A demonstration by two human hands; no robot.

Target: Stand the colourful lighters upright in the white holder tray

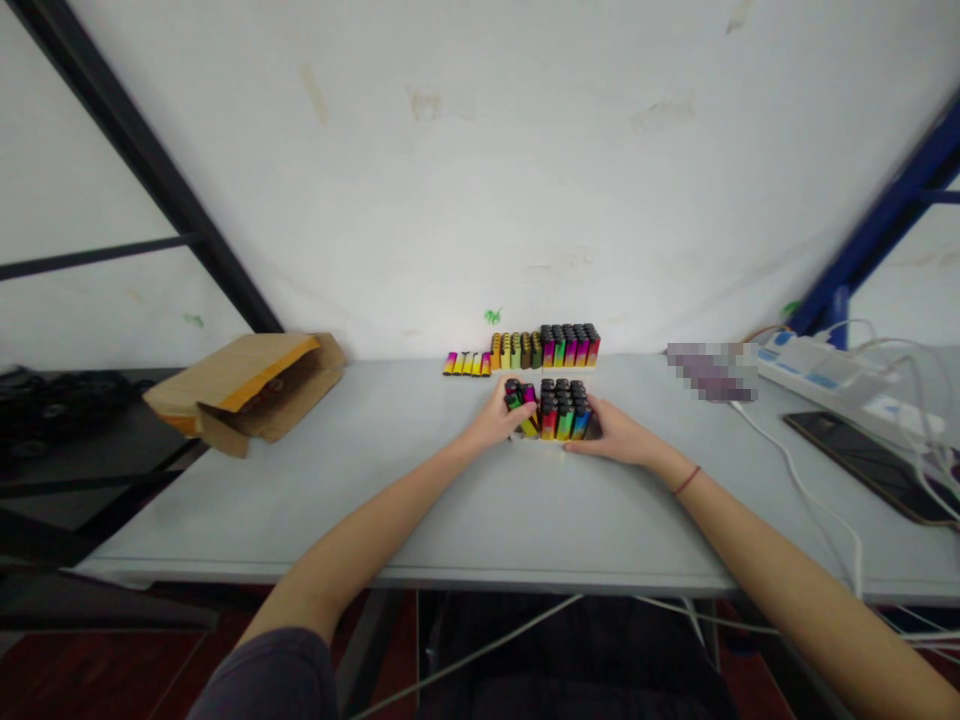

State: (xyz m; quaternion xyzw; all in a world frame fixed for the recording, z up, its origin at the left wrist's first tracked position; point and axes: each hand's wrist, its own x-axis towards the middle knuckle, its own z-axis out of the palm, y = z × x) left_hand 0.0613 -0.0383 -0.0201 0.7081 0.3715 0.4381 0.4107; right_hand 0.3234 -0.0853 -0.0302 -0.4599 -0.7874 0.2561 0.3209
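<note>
Several upright lighters [565, 410] with black tops and red, green and blue bodies stand in a block on the table in front of me. At the block's left side, my left hand [501, 415] is closed round a few lighters [524, 405], some of them tilted. My right hand [616, 432] rests against the block's right side, thumb at the back and fingers low at the front corner. Behind stands another block of black-topped lighters [570, 345], with yellow and green lighters [516, 350] beside it. Several yellow and pink lighters [466, 364] lie flat to the left.
An open cardboard box [247, 385] lies on its side at the table's left. On the right are a white power strip [840, 385] with cables, a dark phone [862, 465] and a blurred-out item [712, 372]. A white wall [480, 180] closes off the back of the table [420, 500].
</note>
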